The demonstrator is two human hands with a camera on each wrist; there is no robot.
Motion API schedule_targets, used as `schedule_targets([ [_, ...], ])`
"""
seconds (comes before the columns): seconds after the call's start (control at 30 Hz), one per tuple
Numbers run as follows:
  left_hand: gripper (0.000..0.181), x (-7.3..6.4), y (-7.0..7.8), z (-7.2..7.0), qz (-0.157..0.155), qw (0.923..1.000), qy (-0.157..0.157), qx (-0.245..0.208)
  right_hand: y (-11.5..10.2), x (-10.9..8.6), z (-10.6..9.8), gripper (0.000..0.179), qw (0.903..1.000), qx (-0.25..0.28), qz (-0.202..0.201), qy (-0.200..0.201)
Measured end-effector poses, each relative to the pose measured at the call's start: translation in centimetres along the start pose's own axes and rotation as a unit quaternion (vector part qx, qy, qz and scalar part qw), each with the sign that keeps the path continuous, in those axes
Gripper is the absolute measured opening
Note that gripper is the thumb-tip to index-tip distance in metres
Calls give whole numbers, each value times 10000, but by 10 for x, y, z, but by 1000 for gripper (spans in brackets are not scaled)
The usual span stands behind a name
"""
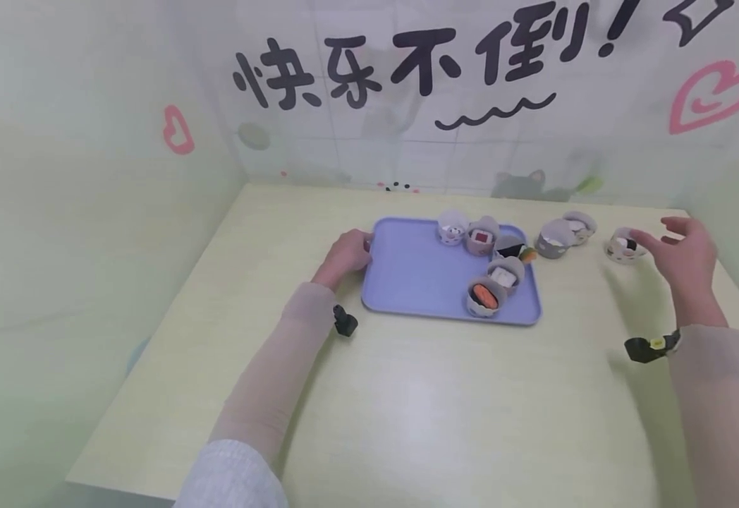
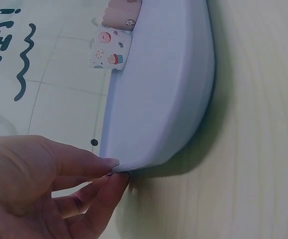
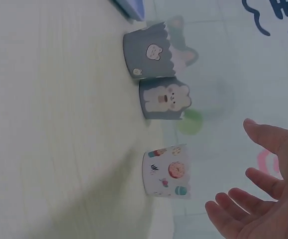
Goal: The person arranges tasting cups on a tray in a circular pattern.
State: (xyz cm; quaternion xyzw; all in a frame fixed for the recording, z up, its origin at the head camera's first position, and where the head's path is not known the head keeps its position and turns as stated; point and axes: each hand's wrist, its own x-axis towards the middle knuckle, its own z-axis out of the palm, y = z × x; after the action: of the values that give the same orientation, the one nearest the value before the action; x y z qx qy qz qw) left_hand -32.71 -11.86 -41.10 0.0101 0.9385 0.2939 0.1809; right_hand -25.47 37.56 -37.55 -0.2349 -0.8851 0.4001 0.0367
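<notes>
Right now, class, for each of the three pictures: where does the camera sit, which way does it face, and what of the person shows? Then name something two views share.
Head: worn on the head, looking down at the table; both forearms and hands show.
Left wrist: low by the left hand, facing the purple tray that it pinches.
Right wrist: beside the right hand, facing three paper cups.
Shared: the white cup appears in head and right wrist views.

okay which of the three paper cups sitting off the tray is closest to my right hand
The white cup with doughnut prints, right beside your open right hand. The two grey cups stand farther off, toward the tray.
</notes>
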Motion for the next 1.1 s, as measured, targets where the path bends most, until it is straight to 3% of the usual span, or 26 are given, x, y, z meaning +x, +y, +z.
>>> schedule_targets([
  [0.27,62,1,4,3,1,10000,36,34,18,16,3,98,9993,161,321,-41],
  [0.6,52,-1,-3,10,219,9994,240,82,32,27,13,100,9976,220,413,-514],
  [1.1,55,1,0,7,47,9995,228,233,37,44,21,90,9976,-151,227,-629],
])
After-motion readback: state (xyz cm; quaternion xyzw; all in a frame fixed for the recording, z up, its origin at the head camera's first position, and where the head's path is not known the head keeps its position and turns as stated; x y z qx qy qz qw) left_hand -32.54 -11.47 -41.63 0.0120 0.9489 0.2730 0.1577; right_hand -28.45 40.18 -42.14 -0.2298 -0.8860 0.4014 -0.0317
